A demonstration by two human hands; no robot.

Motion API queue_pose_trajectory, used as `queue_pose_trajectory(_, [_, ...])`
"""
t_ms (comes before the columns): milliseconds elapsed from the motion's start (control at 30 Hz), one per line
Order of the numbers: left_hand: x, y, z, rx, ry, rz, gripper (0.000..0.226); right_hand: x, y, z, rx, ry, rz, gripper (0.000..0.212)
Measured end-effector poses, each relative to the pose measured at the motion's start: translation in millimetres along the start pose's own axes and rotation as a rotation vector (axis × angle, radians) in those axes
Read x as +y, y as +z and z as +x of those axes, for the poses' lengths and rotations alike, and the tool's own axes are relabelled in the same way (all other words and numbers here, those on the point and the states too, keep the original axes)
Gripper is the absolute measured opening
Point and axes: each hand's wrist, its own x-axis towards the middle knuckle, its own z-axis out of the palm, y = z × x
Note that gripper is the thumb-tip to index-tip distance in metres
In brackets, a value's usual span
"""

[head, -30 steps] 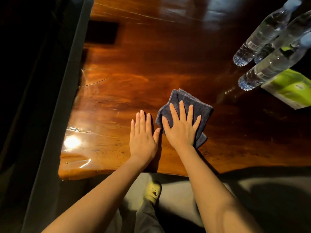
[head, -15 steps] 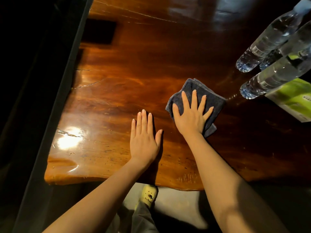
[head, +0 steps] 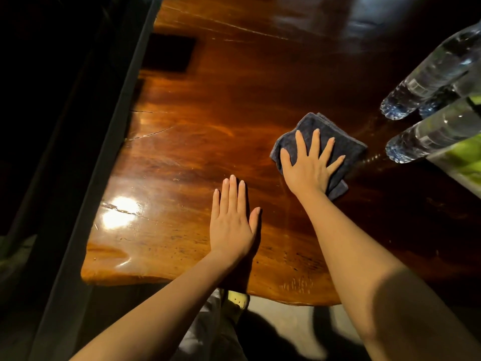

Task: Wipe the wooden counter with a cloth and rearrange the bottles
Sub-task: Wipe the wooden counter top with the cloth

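Grey cloth (head: 335, 136) lies pressed flat beneath our right hand (head: 309, 168), fingers (head: 315, 142) spread, mid-wipe on the wooden counter (head: 195, 152); our left hand (head: 231, 225) rests flat, empty. Just right of the cloth stand the water bottles (head: 426, 82); next, we judge, they need lifting clear.

At the right edge you see a green and white pack (head: 466, 162), cut off by the border of the view; its print cannot be read. On the left a long dark grey rail (head: 104, 157) runs slantwise from top to bottom. Just beside its upper part there is a black rectangle (head: 169, 52); you cannot tell if it is an object or a hole. Low in the middle a yellow shoe (head: 238, 299) shows, half hidden, with a pale trouser leg (head: 205, 332) just beside it, over the grey floor (head: 294, 332).
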Motion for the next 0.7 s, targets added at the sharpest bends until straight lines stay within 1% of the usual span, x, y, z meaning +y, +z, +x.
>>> queue_pose_trajectory(100, [0,-5,1,-0.031,0.012,-0.041,0.066,0,-2,1,-0.037,0.001,0.006,0.067])
queue_pose_trajectory(233, [8,-20,11,-0.058,0.019,-0.168,0.064,3,-8,3,-0.126,0.005,0.068,0.068])
queue_pose_trajectory(367, [27,-37,42,-0.04,0.109,-0.209,0.061,9,-17,6,-0.227,0.002,0.2,0.069])
queue_pose_trajectory(433, [37,-43,61,-0.028,0.183,-0.2,0.06,14,-18,-1,-0.227,-0.017,0.181,0.069])
queue_pose_trajectory(500, [47,-49,79,-0.016,0.229,-0.202,0.059,22,-15,-16,-0.182,-0.049,0.114,0.068])
queue_pose_trajectory(600, [58,-51,94,-0.015,0.25,-0.197,0.06,34,-11,-35,-0.161,-0.076,0.054,0.077])
queue_pose_trajectory(700, [70,-43,93,-0.043,0.303,-0.152,0.06,48,-9,-50,-0.162,-0.091,0.016,0.071])
